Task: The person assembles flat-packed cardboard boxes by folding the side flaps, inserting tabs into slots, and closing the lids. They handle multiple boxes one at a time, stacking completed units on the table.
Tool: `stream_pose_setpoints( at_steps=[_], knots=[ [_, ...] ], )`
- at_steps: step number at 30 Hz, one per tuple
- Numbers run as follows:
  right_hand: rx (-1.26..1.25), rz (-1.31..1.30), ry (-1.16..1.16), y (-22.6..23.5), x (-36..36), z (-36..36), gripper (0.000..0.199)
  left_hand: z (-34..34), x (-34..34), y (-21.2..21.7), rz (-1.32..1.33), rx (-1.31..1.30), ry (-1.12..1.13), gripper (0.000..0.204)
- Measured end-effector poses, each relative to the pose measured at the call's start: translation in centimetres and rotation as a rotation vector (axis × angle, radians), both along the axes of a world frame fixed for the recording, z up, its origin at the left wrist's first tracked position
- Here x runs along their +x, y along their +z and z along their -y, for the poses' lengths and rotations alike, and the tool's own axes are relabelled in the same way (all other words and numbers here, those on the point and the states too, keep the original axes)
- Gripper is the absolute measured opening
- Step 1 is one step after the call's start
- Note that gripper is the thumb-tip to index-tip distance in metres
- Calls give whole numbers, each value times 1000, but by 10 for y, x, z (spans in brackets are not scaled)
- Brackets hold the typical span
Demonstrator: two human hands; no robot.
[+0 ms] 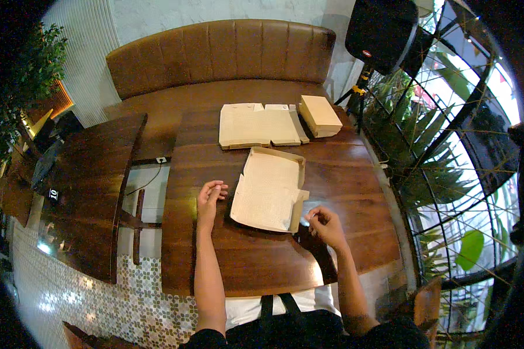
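One folded box (320,115) stood finished beside a stack of flat blanks (256,125); a half-formed cardboard box (269,189) lay mid-table between left hand (209,198) and right hand (326,227), fingers loosely curled, gripping nothing.

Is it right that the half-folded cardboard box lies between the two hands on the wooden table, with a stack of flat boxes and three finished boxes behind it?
Not quite. The head view shows only one finished box behind it, beside the stack of flat boxes. The rest holds: the half-folded cardboard box lies between the left hand and right hand on the wooden table.
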State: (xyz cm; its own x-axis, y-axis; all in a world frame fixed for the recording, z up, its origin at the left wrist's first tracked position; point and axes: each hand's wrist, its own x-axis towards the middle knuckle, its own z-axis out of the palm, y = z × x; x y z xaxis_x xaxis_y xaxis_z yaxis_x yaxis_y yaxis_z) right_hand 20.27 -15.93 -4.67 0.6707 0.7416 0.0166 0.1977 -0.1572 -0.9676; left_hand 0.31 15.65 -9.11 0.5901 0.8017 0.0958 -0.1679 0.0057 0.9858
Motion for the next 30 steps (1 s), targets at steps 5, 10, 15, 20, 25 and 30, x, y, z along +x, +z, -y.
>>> stream_pose_setpoints(
  at_steps=[5,10,15,20,25,30],
  knots=[
    [191,219,-394,-35,28,-39,17,19,5,12,-40,218,-18,22],
    [84,216,-399,-60,40,-48,15,60,15,50,-115,629,197,15],
    [106,151,-329,-59,39,-38,15,136,56,76,-380,756,10,21],
    [151,31,-222,-50,37,-33,16,197,90,65,-538,625,-139,28],
    [226,-35,-135,-43,34,-33,15,202,84,55,-532,632,-157,31],
    [191,84,-73,-34,34,-33,16,183,90,63,-596,366,-260,38]
  ],
)
